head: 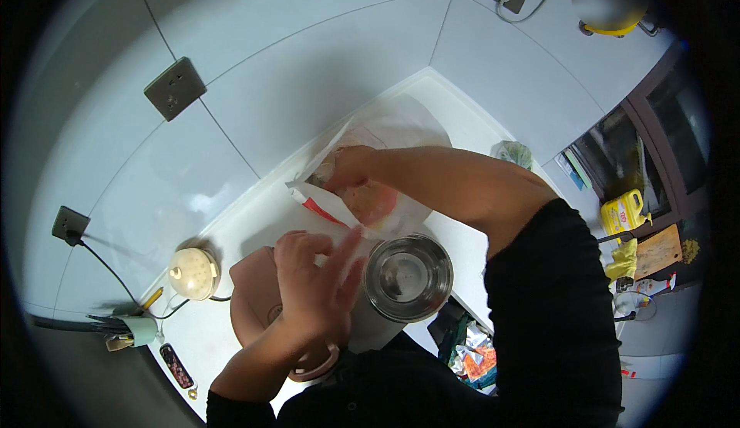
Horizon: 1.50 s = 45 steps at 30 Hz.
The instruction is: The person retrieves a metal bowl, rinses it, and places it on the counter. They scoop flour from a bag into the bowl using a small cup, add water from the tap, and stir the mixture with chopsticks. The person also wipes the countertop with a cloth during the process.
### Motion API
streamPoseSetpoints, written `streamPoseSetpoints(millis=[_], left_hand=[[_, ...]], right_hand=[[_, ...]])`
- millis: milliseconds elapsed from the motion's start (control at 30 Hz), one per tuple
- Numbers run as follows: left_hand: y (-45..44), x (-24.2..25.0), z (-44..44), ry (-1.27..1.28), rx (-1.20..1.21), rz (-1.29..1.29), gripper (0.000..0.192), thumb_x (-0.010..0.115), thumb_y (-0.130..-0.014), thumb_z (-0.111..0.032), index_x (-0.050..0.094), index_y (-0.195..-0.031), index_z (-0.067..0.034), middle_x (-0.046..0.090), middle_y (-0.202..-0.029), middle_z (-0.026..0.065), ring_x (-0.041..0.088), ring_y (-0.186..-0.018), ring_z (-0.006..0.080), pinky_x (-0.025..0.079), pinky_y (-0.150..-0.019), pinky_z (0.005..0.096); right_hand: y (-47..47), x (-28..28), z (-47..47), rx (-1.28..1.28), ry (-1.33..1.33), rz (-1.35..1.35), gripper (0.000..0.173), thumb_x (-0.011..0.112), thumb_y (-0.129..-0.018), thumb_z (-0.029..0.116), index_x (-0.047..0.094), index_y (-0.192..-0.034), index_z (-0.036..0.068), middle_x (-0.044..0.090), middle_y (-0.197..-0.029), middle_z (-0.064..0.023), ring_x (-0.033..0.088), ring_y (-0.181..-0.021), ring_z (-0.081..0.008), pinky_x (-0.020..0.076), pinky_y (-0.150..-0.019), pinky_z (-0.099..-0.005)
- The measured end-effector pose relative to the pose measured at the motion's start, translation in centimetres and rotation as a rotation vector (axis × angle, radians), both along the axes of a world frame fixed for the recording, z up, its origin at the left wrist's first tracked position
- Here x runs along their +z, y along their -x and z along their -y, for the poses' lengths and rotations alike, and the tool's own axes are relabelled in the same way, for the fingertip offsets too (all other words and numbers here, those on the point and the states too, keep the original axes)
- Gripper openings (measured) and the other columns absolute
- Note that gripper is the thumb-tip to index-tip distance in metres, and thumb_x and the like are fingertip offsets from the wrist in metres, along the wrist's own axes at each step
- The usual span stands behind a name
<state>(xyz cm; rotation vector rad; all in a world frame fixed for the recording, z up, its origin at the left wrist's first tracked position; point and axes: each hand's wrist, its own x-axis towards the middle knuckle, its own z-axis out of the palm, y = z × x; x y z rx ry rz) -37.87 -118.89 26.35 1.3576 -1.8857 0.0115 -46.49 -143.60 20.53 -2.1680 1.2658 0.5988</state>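
My right hand [350, 168] reaches into the mouth of a translucent plastic bag [413, 124] with a red-marked edge. Its fingertips are hidden in the bag, so their grip cannot be made out. Light brown contents [364, 200] show through the plastic. My left hand [315, 283] is over a pink lidded appliance [248, 295], its thumb and index finger apart. The index fingertip meets the near rim of the bag, and no grip on it is visible. Right of my left hand stands a round stainless steel bowl [407, 278], with no contents visible.
A cream dome-lidded appliance [193, 274] and a green utensil holder [139, 331] stand left on the white counter [211, 335]. A patterned dark case [176, 365] lies near the edge. Below the counter, an open drawer [474, 353] holds packets. A bagged green vegetable [514, 153] sits right.
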Motion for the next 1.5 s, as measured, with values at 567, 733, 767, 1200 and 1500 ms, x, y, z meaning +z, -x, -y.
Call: streamPoseSetpoints(millis=[567, 733, 767, 1200, 1500], left_hand=[[-6.6, -16.9, 14.7, -0.995, 0.261, -1.534, 0.071, 0.046, -0.083, -0.018, 0.031, -0.152, -0.017, 0.056, -0.112, 0.0027, 0.052, -0.096, 0.014, 0.039, -0.091, 0.0311], [-7.2, -17.1, 15.2, -0.973, 0.185, -1.576, 0.05, 0.045, -0.083, -0.02, 0.051, -0.133, -0.015, 0.059, -0.106, 0.0026, 0.055, -0.093, 0.0155, 0.044, -0.083, 0.0278], [-7.5, -17.1, 15.4, -0.954, 0.128, -1.578, 0.045, 0.045, -0.084, -0.021, 0.056, -0.127, -0.014, 0.059, -0.104, 0.0026, 0.055, -0.093, 0.0157, 0.045, -0.082, 0.0271], [-8.0, -20.6, 15.9, -0.965, 0.255, -1.778, 0.07, 0.046, -0.082, -0.024, 0.028, -0.15, -0.016, 0.056, -0.098, 0.0005, 0.054, -0.082, 0.0152, 0.044, -0.076, 0.0289], [-4.8, -11.9, 14.3, -0.22, 0.405, -1.136, 0.066, 0.047, -0.088, -0.01, 0.028, -0.15, -0.011, 0.042, -0.131, 0.0136, 0.043, -0.122, 0.0242, 0.037, -0.101, 0.0387]], right_hand=[[-0.6, -5.7, 2.3, -0.445, 0.112, 0.451, 0.055, 0.065, -0.082, 0.035, 0.055, -0.124, 0.001, 0.063, -0.11, -0.0242, 0.061, -0.111, -0.0343, 0.0526, -0.087, -0.0412], [-0.1, -7.6, 2.5, -0.77, -0.439, 0.748, 0.052, 0.064, -0.084, 0.035, 0.056, -0.123, 0.002, 0.063, -0.111, -0.0218, 0.062, -0.109, -0.0327, 0.0533, -0.084, -0.041], [-0.1, -7.6, 2.7, -0.801, -0.501, 0.768, 0.051, 0.063, -0.084, 0.035, 0.056, -0.123, 0.003, 0.063, -0.111, -0.0214, 0.062, -0.108, -0.0323, 0.0534, -0.083, -0.041], [0.3, -5.4, 3.3, -0.88, -0.763, 0.848, 0.043, 0.06, -0.088, 0.034, 0.059, -0.12, 0.005, 0.065, -0.111, -0.0152, 0.064, -0.101, -0.0282, 0.0552, -0.076, -0.0405], [1.8, 0.2, 2.0, -0.865, -0.734, 0.85, 0.038, 0.057, -0.091, 0.033, 0.061, -0.118, 0.007, 0.065, -0.112, -0.011, 0.066, -0.096, -0.0253, 0.0565, -0.071, -0.0401]])
